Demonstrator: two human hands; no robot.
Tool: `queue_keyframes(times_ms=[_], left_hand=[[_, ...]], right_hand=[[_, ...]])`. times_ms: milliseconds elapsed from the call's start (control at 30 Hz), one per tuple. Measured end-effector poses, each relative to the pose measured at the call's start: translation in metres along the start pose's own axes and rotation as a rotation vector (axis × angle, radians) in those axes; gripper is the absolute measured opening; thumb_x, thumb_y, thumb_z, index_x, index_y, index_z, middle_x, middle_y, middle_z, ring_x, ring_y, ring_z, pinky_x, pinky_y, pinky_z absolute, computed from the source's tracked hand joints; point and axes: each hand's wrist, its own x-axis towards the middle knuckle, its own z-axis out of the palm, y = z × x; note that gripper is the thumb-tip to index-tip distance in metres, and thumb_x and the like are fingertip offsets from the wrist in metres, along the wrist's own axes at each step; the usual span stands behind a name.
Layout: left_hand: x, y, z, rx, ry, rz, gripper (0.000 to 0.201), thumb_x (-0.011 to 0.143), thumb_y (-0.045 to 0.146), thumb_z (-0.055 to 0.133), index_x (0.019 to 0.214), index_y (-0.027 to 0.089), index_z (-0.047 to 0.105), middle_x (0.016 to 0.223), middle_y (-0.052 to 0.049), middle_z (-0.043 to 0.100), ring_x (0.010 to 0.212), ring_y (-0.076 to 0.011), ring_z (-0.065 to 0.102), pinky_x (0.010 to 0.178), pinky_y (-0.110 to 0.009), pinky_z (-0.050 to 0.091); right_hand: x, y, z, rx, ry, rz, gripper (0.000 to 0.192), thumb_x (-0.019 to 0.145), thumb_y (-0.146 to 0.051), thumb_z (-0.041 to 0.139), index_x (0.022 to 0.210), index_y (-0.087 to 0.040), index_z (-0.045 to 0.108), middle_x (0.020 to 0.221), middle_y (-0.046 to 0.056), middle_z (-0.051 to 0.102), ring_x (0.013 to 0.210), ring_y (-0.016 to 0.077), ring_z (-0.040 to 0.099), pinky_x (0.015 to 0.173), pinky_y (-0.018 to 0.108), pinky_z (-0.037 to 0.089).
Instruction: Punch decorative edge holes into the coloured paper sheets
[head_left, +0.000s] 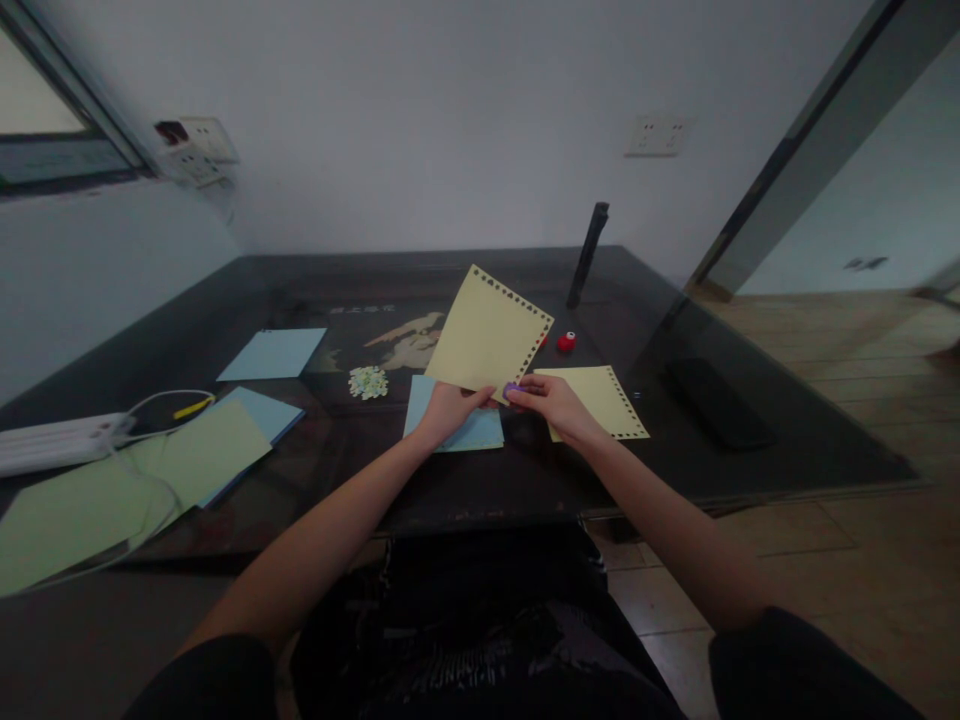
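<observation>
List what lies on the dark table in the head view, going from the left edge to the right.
White power strip → green sheets → pile of paper punchings → left hand holding the punched yellow sheet → right hand on a small purple punch → red punch → second punched yellow sheet → black flat object.

We are in a plain room of a home or small office: bare white wall with a socket plate [655, 135], wood-look floor [847, 370], a window frame [45, 150] at left. Dark glass-topped counter [525, 480] carries coloured craft paper [274, 353], a power strip [52, 440].
</observation>
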Motion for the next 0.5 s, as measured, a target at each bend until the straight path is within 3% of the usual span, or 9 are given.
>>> queue_keyframes(times_ms=[500], left_hand=[[-0.0007,-0.0012,0.0015,0.007,0.003,-0.012,0.002,0.077,0.01,0.063,0.076,0.012,0.064,0.07,-0.005,0.073,0.065,-0.0171,0.07,0.069,-0.027,0.056]], right_hand=[[0.0003,0.0014,-0.0006,0.01,-0.018,-0.014,0.016,0.068,-0.025,0.074,0.08,-0.019,0.066,0.082,0.005,0.07,0.075,0.0173,0.063,0.082,0.038,0.05]])
